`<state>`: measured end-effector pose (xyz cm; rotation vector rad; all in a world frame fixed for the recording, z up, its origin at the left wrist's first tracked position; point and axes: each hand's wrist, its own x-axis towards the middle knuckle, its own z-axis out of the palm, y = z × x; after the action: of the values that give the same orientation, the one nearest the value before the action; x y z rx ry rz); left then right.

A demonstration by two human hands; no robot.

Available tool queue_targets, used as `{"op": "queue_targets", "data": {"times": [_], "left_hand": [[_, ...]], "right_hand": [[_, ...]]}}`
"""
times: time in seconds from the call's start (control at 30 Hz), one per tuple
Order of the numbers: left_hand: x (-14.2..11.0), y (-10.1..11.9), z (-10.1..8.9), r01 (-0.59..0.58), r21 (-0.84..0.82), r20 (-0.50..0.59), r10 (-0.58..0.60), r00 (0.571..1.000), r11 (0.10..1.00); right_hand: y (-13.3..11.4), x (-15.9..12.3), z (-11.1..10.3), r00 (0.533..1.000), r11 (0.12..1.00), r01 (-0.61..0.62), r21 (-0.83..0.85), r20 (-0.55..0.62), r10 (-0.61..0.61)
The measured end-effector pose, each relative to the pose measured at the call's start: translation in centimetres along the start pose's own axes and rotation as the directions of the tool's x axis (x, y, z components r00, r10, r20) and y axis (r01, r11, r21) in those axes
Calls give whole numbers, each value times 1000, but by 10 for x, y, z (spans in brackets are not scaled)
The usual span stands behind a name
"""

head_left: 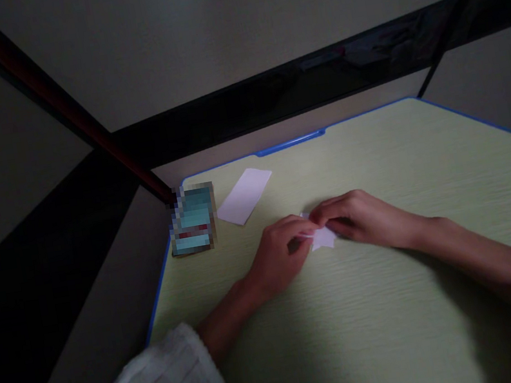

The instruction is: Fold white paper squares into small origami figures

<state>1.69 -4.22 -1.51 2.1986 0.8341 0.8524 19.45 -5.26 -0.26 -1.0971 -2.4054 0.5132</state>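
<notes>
A small folded piece of white paper (324, 238) is pinched between my two hands, low over the table. Its lower edge shows pointed corners, while the upper part is mostly hidden by fingers. My left hand (281, 254) grips the paper's left side between thumb and fingers. From the right, my right hand (359, 218) has its fingertips closed on the top and right side of the same paper. The fingertips of both hands nearly meet over it.
A flat white paper strip (245, 196) lies beyond my left hand. Left of it is a phone-like device with a blurred screen (194, 218). The pale table (405, 323) has a blue edge and a blue handle (291, 143) at the back, near a panelled wall (229, 32).
</notes>
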Motion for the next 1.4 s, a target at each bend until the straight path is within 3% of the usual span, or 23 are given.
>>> {"op": "queue_targets", "data": {"times": [0.1, 0.27, 0.77, 0.97, 1.4], "left_hand": [[1, -4, -1, -12, 80, -30, 14, 999, 997], [1, -9, -1, -17, 171, 47, 9, 999, 985], [2, -8, -2, -43, 166, 88, 29, 996, 985], [2, -6, -3, -51, 178, 95, 34, 995, 983], [4, -7, -1, 62, 71, 74, -68, 995, 995]], "right_hand": [[2, 0, -2, 1000, 1000, -6, 27, -1, 7], [-1, 0, -9, 996, 996, -10, 93, 85, 2], [-9, -2, -14, 979, 991, 110, 72, 163, -121], [-12, 1, -9, 992, 995, 4, 96, 125, -16], [-2, 7, 4, 988, 984, -152, 97, 23, 151]]}}
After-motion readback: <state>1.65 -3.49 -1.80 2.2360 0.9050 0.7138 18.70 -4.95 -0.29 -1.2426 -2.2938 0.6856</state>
